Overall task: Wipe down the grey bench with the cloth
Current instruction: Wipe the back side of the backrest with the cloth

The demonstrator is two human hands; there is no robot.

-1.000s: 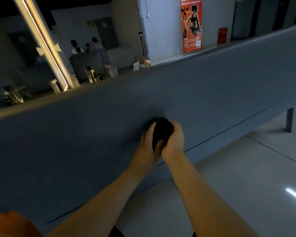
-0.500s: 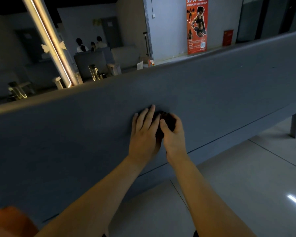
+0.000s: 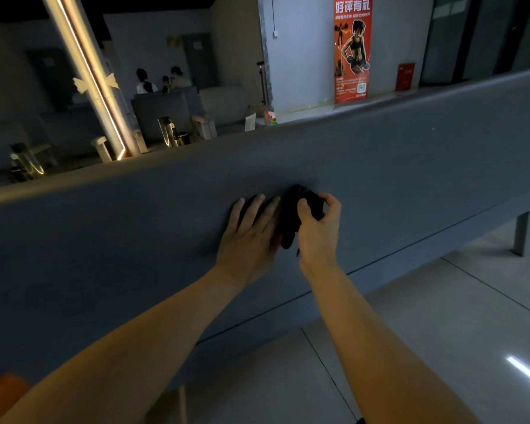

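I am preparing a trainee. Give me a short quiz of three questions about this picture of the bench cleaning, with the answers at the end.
1. Which hand grips the cloth? A: left. B: right. C: neither.
2. True or false: the left hand lies flat on the grey bench with straight fingers.
3. Fill in: the colour of the cloth is ___.

Key: 1 B, the right hand; 2 true; 3 black.
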